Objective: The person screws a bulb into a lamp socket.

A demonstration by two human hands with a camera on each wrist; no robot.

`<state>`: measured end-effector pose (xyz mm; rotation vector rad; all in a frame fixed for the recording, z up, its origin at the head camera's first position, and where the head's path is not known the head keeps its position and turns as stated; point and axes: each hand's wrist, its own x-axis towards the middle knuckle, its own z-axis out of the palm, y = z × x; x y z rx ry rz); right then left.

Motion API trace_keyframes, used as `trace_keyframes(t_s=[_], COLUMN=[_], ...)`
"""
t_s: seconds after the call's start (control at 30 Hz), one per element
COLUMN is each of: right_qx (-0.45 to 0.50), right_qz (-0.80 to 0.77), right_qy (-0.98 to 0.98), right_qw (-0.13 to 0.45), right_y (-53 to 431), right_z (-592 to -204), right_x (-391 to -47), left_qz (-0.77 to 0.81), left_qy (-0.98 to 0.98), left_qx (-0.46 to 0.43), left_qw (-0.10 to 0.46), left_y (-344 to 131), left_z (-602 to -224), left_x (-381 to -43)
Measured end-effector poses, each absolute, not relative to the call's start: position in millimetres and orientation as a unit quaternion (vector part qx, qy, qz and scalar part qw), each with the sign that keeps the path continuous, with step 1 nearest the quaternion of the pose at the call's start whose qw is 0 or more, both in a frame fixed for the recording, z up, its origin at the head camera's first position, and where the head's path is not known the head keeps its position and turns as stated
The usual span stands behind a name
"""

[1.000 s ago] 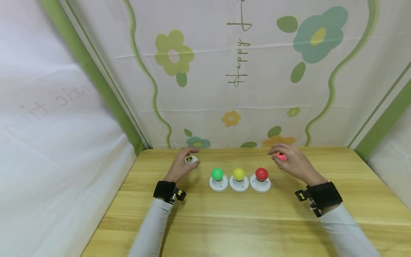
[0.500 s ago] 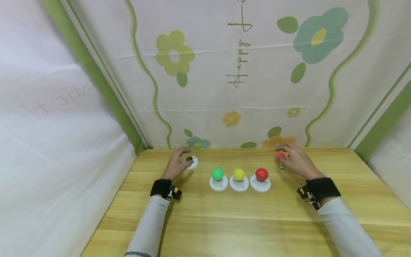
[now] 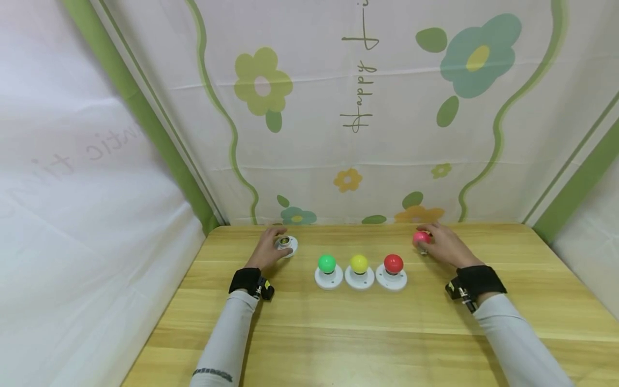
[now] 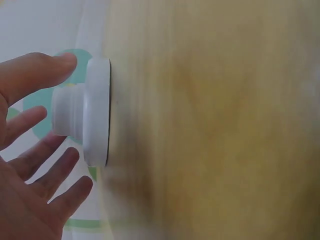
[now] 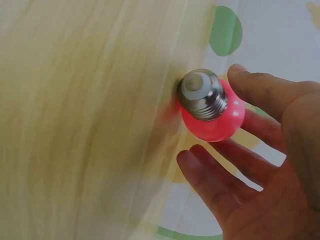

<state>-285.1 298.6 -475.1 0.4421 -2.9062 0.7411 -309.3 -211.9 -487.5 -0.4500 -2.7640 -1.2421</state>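
Observation:
At the table's back left stands a white lamp socket (image 3: pixel 291 248) with a round base, lying flat. My left hand (image 3: pixel 266 250) is around it, thumb and fingers spread; in the left wrist view the thumb is apart from the socket's collar (image 4: pixel 67 110) and a fingertip is right at its lower edge. Toward the back right a pink light bulb (image 3: pixel 420 239) lies on the table, its metal screw base (image 5: pixel 204 96) facing the right wrist camera. My right hand (image 3: pixel 447 247) is spread around the bulb, the thumb tip close beside the glass and the fingers behind and below it.
Between the hands, a green bulb (image 3: pixel 326 263), a yellow bulb (image 3: pixel 359 263) and a red bulb (image 3: pixel 394 263) stand upright in white sockets in a row. Behind the wooden table (image 3: pixel 338 333) hangs a flower-printed curtain (image 3: pixel 309 145), close behind both hands.
The socket, tilted in my left hand a second ago, has come down flat on the table, and the left fingers have spread. The pink bulb has been lowered to the table and my right fingers have loosened.

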Motion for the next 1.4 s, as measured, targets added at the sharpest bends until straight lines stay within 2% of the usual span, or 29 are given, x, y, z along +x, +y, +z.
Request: trace_keyframes(t_s=[0.87, 1.13, 1.4], right_qx=[0.094, 0.082, 0.105], right_qz=[0.286, 0.312, 0.312], right_qy=[-0.953, -0.946, -0.943], right_qw=[0.029, 0.021, 0.039], right_y=[298.8, 295.7, 293.1], right_z=[-484.2, -480.4, -480.6], right_x=[-289.4, -284.4, -284.7], left_qz=[-0.365, -0.354, -0.341], left_qy=[-0.924, -0.93, -0.934], left_qx=[-0.108, -0.095, -0.101], left_qw=[-0.039, -0.038, -0.024], left_y=[-216.1, -212.1, -208.0], left_z=[-496.5, -493.5, -491.4], left_x=[-320.9, -318.8, -314.5])
